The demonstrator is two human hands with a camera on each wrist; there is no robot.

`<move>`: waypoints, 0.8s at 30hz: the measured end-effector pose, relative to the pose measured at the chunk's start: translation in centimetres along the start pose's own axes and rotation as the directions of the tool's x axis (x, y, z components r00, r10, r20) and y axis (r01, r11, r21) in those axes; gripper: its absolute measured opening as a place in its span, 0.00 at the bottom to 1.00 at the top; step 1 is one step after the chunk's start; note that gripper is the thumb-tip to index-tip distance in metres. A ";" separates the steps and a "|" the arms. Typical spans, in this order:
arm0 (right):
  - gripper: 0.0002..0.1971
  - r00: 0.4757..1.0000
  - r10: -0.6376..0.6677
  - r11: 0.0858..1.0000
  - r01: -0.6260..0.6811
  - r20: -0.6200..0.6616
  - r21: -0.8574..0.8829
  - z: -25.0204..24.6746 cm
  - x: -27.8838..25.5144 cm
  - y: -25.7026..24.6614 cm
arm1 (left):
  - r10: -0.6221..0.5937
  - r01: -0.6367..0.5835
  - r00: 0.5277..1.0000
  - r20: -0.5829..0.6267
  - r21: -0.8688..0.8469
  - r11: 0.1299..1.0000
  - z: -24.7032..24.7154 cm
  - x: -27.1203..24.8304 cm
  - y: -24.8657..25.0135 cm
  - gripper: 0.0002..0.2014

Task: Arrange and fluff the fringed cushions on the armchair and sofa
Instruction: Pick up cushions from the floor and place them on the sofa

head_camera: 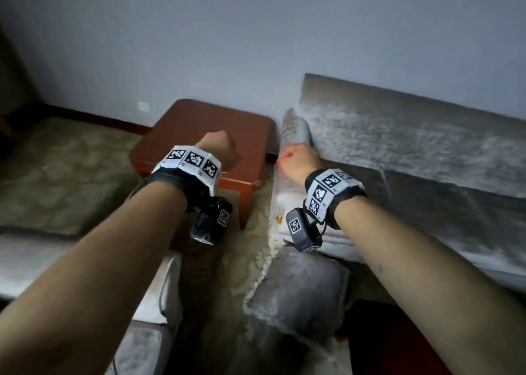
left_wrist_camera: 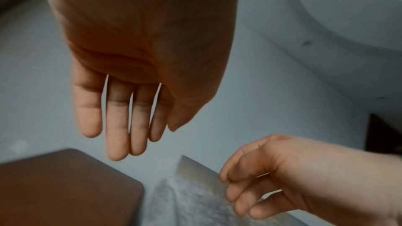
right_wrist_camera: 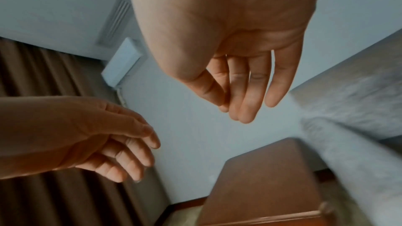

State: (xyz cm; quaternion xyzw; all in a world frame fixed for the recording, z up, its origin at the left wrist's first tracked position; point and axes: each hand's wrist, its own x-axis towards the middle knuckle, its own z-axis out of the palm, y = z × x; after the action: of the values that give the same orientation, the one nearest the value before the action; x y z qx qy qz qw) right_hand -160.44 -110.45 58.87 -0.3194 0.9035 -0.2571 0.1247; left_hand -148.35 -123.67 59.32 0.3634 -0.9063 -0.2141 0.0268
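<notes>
both hands are up in the air and hold nothing. the left hand [head_camera: 220, 150] hangs over the brown wooden table [head_camera: 205, 135]. in the left wrist view its fingers [left_wrist_camera: 117, 118] are straight and lie close side by side, with thin gaps between them. the right hand [head_camera: 297, 159] is over the arm of the sofa [head_camera: 398, 152]. its fingers [right_wrist_camera: 250, 92] point out in a loose way, a little bent, and the thumb [right_wrist_camera: 208, 85] sits close to the first finger. nothing is pinched.

the fringed cushion [head_camera: 299, 292] is grey with a pale fringe round its edge. it lies low down, near the person, below the right wrist and well apart from the fingers of both hands. it leans by the front end of the sofa arm. no finger touches it.

the sofa is grey and fuzzy and stands against a pale wall [head_camera: 256, 33]. the table is in the corner between the sofa and another soft seat [head_camera: 57, 175] on the left, which has a leafy pattern. a small white socket [head_camera: 143, 106] is on the wall low down, behind the table. in the right wrist view a brown curtain [right_wrist_camera: 43, 75] hangs on the left, and a white box [right_wrist_camera: 121, 64] sits on the wall beside it. each wrist wears a black band with black and white square marks [head_camera: 193, 161].
</notes>
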 end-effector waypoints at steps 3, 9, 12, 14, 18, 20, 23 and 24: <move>0.15 0.985 0.151 0.988 -0.153 -0.083 -0.019 -4.9 1.1 8.9 | 0.126 -0.126 0.988 0.093 0.000 0.992 5.2 2.5 9.2 0.15; 0.10 0.930 0.363 0.931 -0.365 -0.052 -0.033 -7.7 3.1 22.9 | 0.175 -0.164 0.949 0.261 -0.063 0.984 14.9 6.8 19.3 0.14; 0.17 0.885 0.464 0.885 -0.465 -0.029 -0.005 -7.0 4.3 27.7 | 0.194 -0.190 0.925 0.327 -0.043 0.981 19.2 9.8 21.9 0.14; 0.20 0.857 0.515 0.857 -0.515 -0.008 0.003 -5.8 5.7 30.7 | 0.193 -0.201 0.904 0.382 -0.019 0.979 22.3 12.3 22.8 0.15; 0.14 0.783 0.621 0.784 -0.620 0.043 -0.025 -2.9 9.0 36.3 | 0.113 -0.124 0.875 0.471 -0.007 0.992 29.4 17.5 22.7 0.15; 0.12 0.731 0.667 0.740 -0.672 0.144 -0.019 -0.5 11.8 39.5 | 0.038 -0.009 0.850 0.526 -0.059 0.998 33.5 20.5 22.0 0.14; 0.17 0.647 0.714 0.663 -0.747 0.269 0.038 5.5 15.8 45.0 | -0.113 0.343 0.693 0.712 -0.188 0.920 40.4 23.2 19.2 0.12; 0.19 0.628 0.711 0.649 -0.759 0.316 0.050 7.7 17.0 46.5 | -0.176 0.454 0.645 0.743 -0.188 0.871 42.5 23.8 18.2 0.13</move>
State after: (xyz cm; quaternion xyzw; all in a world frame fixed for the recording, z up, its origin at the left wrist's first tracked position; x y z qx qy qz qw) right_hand -194.27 -93.44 26.05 0.0594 0.9021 -0.2174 0.3681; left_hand -186.30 -112.28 25.60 0.3970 -0.7121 -0.4990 -0.2940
